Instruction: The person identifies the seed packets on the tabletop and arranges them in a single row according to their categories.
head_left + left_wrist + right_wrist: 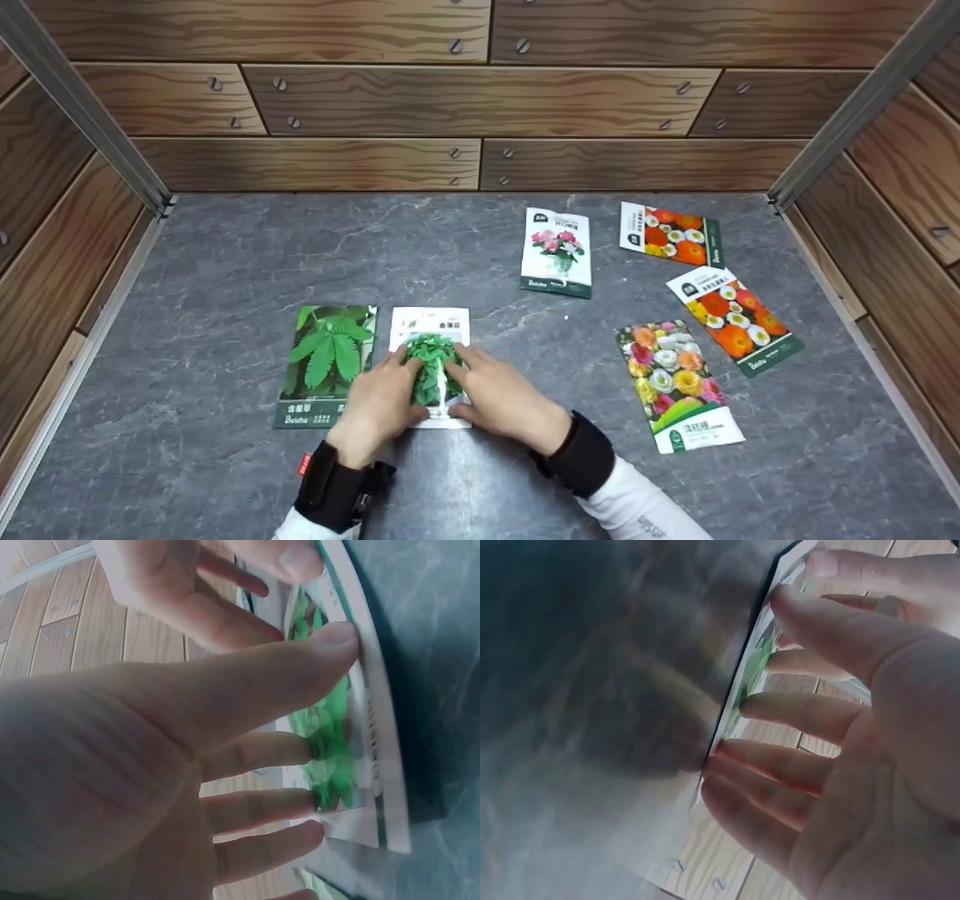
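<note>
A white seed packet with a green leafy picture (431, 375) lies flat in front of me, between both hands. My left hand (381, 394) rests on its left side, fingers extended and thumb at the near edge. In the left wrist view the left fingertips (315, 799) touch the packet's face. From the other side, my right hand (506, 391) touches the packet with fairly straight fingers, its thumb also by the near edge. The right wrist view shows the right fingertips (720, 750) along the packet's edge. Partly under the left hand's outline is a green fern-leaf seed packet (322, 360).
To the right lie a mixed-flower packet (675, 379) and two orange-flower packets, one lower (735, 319) and one farther back (671, 234). A pink-flower packet (556, 251) lies at the back middle. Wood-patterned walls (480, 101) enclose the grey marbled table (225, 262).
</note>
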The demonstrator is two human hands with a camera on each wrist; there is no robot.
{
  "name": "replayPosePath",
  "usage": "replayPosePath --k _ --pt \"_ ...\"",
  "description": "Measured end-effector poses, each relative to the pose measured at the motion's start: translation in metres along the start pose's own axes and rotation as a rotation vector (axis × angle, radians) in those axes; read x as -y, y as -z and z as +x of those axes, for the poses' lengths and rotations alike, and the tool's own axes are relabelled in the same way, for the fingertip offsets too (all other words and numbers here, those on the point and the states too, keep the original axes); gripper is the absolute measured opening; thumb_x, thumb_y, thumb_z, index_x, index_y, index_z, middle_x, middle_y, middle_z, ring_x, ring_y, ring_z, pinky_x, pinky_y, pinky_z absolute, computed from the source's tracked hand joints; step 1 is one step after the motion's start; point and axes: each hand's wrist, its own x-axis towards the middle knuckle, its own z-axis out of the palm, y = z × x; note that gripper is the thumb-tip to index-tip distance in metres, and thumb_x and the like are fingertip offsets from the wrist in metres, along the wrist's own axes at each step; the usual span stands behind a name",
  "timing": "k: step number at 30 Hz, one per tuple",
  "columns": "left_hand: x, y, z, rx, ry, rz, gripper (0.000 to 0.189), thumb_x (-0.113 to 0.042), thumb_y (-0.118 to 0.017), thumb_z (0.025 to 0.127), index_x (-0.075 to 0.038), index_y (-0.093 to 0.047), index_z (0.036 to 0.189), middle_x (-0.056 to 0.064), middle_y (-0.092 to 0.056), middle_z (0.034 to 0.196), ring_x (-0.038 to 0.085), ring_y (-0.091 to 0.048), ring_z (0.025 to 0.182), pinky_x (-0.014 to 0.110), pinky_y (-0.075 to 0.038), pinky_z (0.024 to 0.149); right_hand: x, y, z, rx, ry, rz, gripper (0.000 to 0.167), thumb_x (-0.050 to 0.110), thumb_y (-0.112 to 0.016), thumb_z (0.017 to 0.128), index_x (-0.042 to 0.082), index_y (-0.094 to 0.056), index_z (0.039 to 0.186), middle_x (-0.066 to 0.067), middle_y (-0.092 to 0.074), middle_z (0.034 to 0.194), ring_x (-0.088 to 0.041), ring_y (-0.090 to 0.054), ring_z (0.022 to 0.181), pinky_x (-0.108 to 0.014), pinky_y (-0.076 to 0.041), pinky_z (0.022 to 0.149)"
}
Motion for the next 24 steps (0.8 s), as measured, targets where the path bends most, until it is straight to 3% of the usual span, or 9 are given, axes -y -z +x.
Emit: replayPosePath --k 7,19,24 --pt "0.0034 0.0056 -0.0017 0.033 0.031 -0.025 0.069 -0.024 -0.088 0.082 -0.002 -0.062 0.142 0.026 -0.050 0.159 0.045 -0.057 0.140 0.063 -0.053 0.109 0.0009 0.0024 -0.0028 0.119 -0.012 0.094 0.088 0.038 -0.080 0.093 -0.002 -0.039 0.159 -0.028 -0.025 0.172 -0.044 -0.032 0.160 -0.051 -0.037 0.129" --pt "0.0096 0.0072 -0.0026 0.011 0.024 -0.004 0.068 -0.019 -0.093 0.075 -0.001 -0.065 0.134 0.025 -0.055 0.156 0.045 -0.062 0.134 0.063 -0.058 0.101 0.0069 0.0010 -0.0021 0.077 -0.055 0.052 0.086 0.043 -0.081 0.091 -0.001 -0.046 0.156 -0.031 -0.032 0.168 -0.043 -0.039 0.156 -0.053 -0.043 0.125" --pt "0.0094 0.0089 -0.0024 0.019 0.029 -0.015 0.079 -0.016 -0.093 0.074 -0.001 -0.059 0.144 0.025 -0.053 0.157 0.046 -0.059 0.138 0.064 -0.056 0.105 0.0081 0.0009 -0.0035 0.099 -0.025 0.052 0.076 0.035 -0.076 0.096 0.000 -0.046 0.156 -0.031 -0.031 0.169 -0.043 -0.039 0.156 -0.052 -0.042 0.126"
